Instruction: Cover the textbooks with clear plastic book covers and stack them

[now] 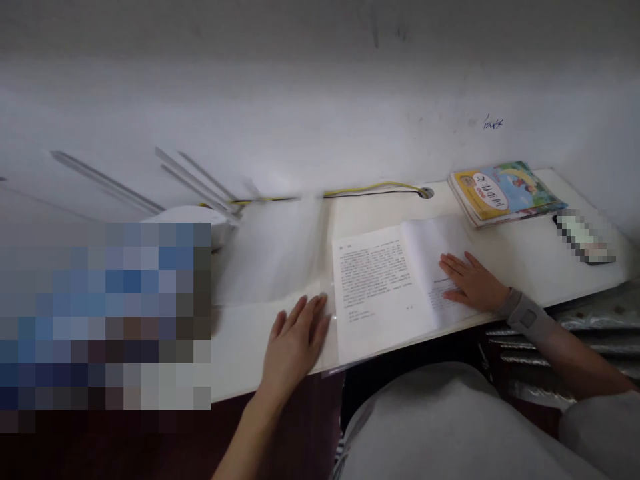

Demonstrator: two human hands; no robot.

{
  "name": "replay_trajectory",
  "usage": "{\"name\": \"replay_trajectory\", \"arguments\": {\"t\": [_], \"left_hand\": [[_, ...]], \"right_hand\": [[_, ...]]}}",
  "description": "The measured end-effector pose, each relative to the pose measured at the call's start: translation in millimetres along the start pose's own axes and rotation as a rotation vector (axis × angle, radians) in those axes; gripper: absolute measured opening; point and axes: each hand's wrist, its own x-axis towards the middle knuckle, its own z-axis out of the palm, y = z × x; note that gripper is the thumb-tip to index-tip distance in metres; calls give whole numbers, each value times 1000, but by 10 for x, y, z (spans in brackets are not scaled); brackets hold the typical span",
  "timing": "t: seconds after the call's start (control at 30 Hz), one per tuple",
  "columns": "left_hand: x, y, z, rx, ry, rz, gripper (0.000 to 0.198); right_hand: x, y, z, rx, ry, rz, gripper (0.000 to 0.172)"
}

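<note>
An open book with printed text (380, 280) lies on a white desk (525, 260) in front of me. My left hand (296, 340) rests with fingers stretched out at the book's left edge, touching a blurred, lifted page or cover (275, 250). My right hand (473, 280) lies flat, fingers apart, on the right-hand page. A grey wrist band (525, 313) sits on my right wrist.
A stack of colourful books (505, 190) lies at the back right, with a phone (583, 237) beside it. A yellow cable (370, 190) runs along the wall to a desk grommet (426, 193). A white rounded object (185, 215) sits at the left.
</note>
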Motion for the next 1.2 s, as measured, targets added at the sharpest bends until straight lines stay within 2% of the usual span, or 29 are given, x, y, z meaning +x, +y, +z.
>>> {"name": "replay_trajectory", "arguments": {"t": [0.1, 0.2, 0.33, 0.43, 0.5, 0.7, 1.03, 1.2], "left_hand": [[3, -12, 3, 0, -6, -7, 47], [19, 65, -32, 17, -2, -13, 45], [59, 375, -78, -76, 108, 55, 46], [73, 612, -23, -221, 105, 78, 56], [68, 684, 66, -257, 78, 50, 61], [12, 586, 285, -263, 109, 18, 69], [10, 564, 248, -293, 84, -48, 71], [28, 595, 288, -292, 100, -83, 70]], "right_hand": [[2, 7, -27, -8, -11, -2, 63], [18, -102, -99, -20, -5, 18, 56], [16, -375, -187, -22, 65, 39, 40], [-17, -540, -159, -21, 89, 92, 42], [-51, -592, -100, -32, 89, 133, 46], [-135, -583, 15, -42, 96, 177, 50], [-214, -479, 4, -36, 77, 181, 52], [-137, -450, -101, -61, 58, 171, 46]]}}
